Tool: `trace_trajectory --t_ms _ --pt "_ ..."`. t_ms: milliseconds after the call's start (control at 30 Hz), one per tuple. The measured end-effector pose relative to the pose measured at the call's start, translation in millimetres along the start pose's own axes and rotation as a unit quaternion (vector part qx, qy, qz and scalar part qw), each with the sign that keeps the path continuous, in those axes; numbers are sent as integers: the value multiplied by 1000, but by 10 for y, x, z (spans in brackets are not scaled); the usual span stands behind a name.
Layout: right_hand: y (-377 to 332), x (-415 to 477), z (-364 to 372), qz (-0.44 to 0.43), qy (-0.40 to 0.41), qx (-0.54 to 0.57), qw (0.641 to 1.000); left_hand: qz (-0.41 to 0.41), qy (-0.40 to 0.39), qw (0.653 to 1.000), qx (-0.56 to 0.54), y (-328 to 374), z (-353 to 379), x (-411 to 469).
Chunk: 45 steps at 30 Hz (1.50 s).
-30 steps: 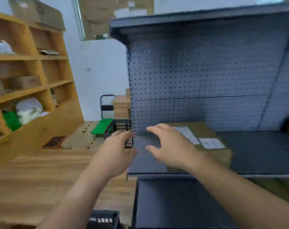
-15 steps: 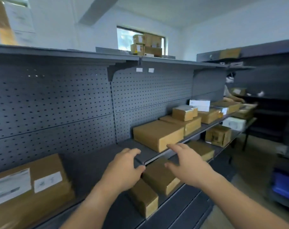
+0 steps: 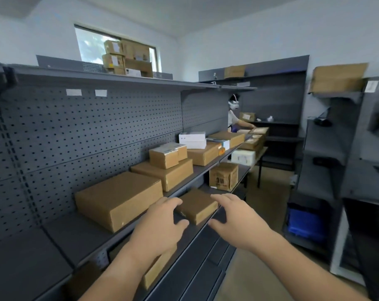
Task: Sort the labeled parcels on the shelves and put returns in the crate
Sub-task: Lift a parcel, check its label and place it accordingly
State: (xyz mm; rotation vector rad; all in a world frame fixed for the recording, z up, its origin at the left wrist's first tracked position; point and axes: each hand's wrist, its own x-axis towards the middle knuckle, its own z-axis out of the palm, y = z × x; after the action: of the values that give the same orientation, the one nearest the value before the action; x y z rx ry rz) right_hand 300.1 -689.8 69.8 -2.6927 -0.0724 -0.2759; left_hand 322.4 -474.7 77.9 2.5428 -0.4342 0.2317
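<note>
My left hand (image 3: 160,224) and my right hand (image 3: 238,222) hover open, fingers spread, above the front of the grey shelf (image 3: 80,240), holding nothing. Between and just beyond them a small flat brown parcel (image 3: 197,206) lies on the lower shelf. A large brown box (image 3: 119,198) sits on the middle shelf to the left of my left hand. Further along stand a wide flat box (image 3: 171,174) with a small labeled box (image 3: 165,156) on top, more brown parcels and a white box (image 3: 192,139). Another brown box (image 3: 157,270) shows under my left wrist.
A blue crate (image 3: 304,224) sits low on the right-hand shelving. Another person (image 3: 235,118) works at the aisle's far end. A printed carton (image 3: 223,175) and a white parcel (image 3: 242,157) stand on the lower shelf. Boxes are stacked by the window (image 3: 127,58).
My view has swung right from the wooden shelves and shelf end to look down the aisle. Both hands stayed open and raised, now over the small flat parcel.
</note>
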Motion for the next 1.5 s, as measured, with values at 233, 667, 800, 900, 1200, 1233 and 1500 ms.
trace_trajectory --t_ms 233,667,800,900,1200,1233,1500 --pt "240 850 228 -25 -7 9 1000 -6 15 1000 18 -303 105 776" --pt "48 2376 1044 -192 -88 64 975 -126 104 985 52 -1231 147 1339" --pt "-95 2840 1352 -253 -124 109 953 -185 169 966 63 -1511 101 1124" --pt "-205 3091 1505 -271 -152 137 941 -266 216 938 52 -1623 142 951" --pt "-180 3348 1825 -258 -237 226 909 -398 285 870 -52 -1728 527 843" --pt "-178 3353 1821 -262 -232 239 906 -400 297 866 -54 -1723 546 852" --pt "-373 3376 1427 -268 -142 361 882 -346 414 834 -115 -1445 61 868"
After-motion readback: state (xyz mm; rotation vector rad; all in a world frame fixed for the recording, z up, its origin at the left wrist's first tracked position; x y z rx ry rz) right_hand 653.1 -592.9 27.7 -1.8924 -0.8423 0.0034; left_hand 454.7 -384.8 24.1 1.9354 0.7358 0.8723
